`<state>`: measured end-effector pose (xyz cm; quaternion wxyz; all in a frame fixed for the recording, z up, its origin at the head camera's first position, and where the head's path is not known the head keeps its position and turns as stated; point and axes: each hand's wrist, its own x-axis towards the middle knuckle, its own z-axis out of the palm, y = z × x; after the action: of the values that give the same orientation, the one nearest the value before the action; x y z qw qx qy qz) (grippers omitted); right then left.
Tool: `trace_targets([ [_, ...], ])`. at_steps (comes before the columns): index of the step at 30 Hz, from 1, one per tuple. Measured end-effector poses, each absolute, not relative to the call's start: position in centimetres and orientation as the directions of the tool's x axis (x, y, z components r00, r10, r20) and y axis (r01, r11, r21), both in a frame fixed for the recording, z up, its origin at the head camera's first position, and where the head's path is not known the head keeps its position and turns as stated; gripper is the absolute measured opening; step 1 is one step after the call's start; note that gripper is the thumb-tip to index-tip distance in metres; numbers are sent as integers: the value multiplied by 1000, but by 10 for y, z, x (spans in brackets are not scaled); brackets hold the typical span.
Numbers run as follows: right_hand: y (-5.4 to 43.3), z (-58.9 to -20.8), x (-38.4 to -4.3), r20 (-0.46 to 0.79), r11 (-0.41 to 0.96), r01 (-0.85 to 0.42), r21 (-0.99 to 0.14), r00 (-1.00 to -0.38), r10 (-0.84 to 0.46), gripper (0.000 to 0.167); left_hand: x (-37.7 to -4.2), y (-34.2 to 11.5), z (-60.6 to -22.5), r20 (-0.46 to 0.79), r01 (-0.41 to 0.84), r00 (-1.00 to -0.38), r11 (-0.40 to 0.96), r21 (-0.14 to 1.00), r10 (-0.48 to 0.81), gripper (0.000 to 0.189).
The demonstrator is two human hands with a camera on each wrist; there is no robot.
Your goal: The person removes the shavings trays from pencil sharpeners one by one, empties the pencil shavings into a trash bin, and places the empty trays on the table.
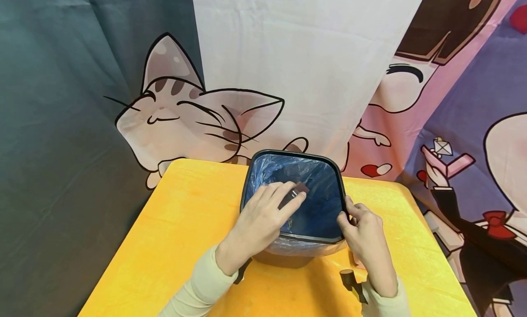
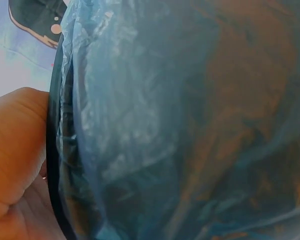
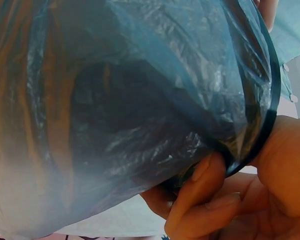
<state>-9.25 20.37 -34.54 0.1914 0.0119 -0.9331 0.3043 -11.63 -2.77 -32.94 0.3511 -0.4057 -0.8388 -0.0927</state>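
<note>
A bin (image 1: 284,261) lined with a translucent blue bag (image 1: 321,202) stands upright on the table, a black rim (image 1: 296,153) round its mouth. My left hand (image 1: 263,212) reaches over the near left part of the mouth. Between its thumb and fingers it holds a small dark brown object (image 1: 302,187) with pale marks, mostly hidden by the fingers. In the left wrist view, that hand (image 2: 17,160) lies right at the rim. My right hand (image 1: 364,225) grips the rim at the right side, its fingers (image 3: 200,200) curled at the edge in the right wrist view.
The yellow table (image 1: 197,207) extends to both sides of the bin. A small pinkish thing (image 1: 356,260) lies partly hidden beside the right hand. Curtains printed with a cartoon cat (image 1: 181,129) and figures hang close behind the table.
</note>
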Motion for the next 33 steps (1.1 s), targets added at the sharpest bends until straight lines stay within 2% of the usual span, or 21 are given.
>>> trace_targets([
  [7,203,-346,-93,361,819,-133,-558,-928,95,39,-118,-29,-332,690,755,-437,652,-67,577,48],
  [11,203,-346,-93,358,823,-128,-554,-929,96,39,-120,-31,-335,711,779,-458,626,32,534,52],
  [16,203,-345,-92,355,819,-128,-560,-930,97,39,-121,-34,-338,710,794,-516,579,185,480,59],
  [23,203,-344,-91,356,814,-133,-565,-929,95,38,-121,-39,-340,680,770,-591,555,315,433,63],
  [33,203,-345,-92,363,819,-134,-558,-927,95,38,-120,-45,-338,674,756,-620,534,378,402,66],
])
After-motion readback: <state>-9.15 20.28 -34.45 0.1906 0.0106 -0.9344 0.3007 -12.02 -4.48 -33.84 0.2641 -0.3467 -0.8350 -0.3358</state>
